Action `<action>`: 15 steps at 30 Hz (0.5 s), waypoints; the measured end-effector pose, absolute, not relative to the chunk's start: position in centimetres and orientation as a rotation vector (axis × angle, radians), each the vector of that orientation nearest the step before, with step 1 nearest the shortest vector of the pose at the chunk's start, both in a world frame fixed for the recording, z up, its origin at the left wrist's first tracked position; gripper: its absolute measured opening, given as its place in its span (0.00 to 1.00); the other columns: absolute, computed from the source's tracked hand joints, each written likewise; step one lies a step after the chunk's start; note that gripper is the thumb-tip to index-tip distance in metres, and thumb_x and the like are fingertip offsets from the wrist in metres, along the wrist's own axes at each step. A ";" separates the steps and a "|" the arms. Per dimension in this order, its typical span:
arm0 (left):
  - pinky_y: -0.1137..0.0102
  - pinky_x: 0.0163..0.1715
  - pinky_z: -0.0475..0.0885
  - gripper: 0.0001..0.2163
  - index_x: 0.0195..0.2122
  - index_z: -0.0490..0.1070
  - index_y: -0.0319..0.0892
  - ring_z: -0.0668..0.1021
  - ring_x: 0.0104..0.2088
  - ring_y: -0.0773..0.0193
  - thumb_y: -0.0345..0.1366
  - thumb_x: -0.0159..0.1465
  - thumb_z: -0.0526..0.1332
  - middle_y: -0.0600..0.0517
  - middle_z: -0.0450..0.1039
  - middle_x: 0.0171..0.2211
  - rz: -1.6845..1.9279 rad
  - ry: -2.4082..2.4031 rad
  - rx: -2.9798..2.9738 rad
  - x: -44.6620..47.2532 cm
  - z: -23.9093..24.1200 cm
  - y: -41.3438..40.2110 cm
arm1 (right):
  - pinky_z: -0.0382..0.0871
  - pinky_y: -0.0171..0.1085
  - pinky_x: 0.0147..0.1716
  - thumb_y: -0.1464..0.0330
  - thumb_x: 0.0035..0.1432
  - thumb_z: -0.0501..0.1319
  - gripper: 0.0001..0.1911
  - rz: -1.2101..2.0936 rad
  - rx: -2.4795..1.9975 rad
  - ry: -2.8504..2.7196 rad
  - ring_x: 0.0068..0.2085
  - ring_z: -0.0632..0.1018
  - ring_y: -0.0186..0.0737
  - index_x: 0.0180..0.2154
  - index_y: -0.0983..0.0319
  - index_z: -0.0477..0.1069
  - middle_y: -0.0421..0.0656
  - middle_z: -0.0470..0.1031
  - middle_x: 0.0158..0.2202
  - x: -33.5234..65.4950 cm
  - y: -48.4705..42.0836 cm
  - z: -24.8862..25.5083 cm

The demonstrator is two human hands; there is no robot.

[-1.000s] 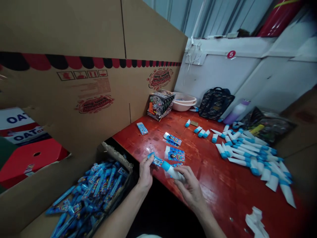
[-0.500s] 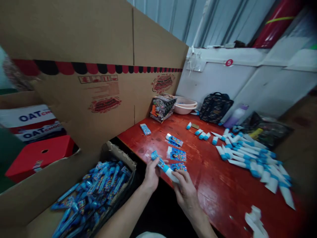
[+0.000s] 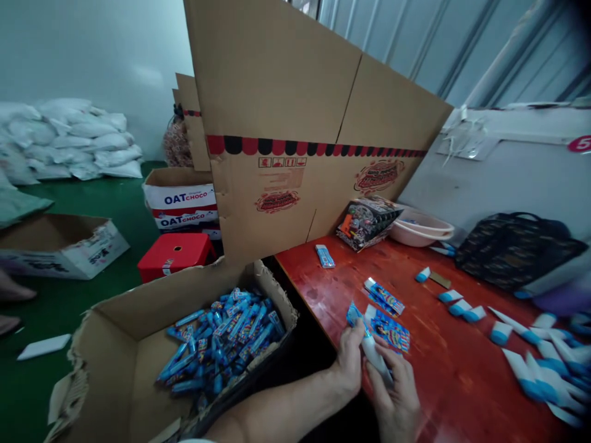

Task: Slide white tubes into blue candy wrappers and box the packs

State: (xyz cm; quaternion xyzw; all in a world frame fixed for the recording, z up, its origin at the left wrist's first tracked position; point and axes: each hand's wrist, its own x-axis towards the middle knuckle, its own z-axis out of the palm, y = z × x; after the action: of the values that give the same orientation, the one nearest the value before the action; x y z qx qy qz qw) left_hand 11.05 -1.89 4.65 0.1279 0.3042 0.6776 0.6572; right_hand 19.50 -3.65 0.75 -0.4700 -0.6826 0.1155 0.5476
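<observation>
Both hands grip a white tube with a blue end (image 3: 377,358), held over the table's near edge. A blue printed wrapper (image 3: 353,312) sticks up from its upper end. My left hand (image 3: 349,360) is closed around the upper part, thumb along the wrapper. My right hand (image 3: 394,391) wraps the white lower part, its fingers partly hidden behind. Just beyond the hands lie a flat printed packet (image 3: 390,329) and more printed packets (image 3: 384,296) on the red table (image 3: 443,369).
Left of the table, an open cardboard box (image 3: 108,307) holds many finished-looking blue packed tubes (image 3: 226,338). Loose white-and-blue tubes (image 3: 549,369) are heaped at right. A tall cardboard sheet (image 3: 277,80) stands behind, near a pink basin (image 3: 422,231) and red stool (image 3: 175,252).
The view has swung left, so the table items sit further right and the floor appears. My hands have drawn closer together, and the tube tilts more steeply, wrapper end up.
</observation>
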 end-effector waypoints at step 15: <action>0.62 0.34 0.69 0.25 0.28 0.73 0.35 0.78 0.29 0.53 0.56 0.57 0.56 0.42 0.75 0.24 1.572 0.669 0.378 8.1 6.0 -1.3 | 0.69 0.36 0.27 0.45 0.52 0.57 0.25 0.846 -1.353 -1.412 0.29 0.75 0.41 0.35 0.61 0.73 0.42 0.76 0.29 17.0 -3.8 1.1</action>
State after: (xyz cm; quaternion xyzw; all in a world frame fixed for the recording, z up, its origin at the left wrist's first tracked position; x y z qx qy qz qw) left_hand 8.07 -1.32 5.97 0.1656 0.2933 0.6896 0.6411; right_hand 17.02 -3.81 1.07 -0.5556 -0.5800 0.3474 0.4841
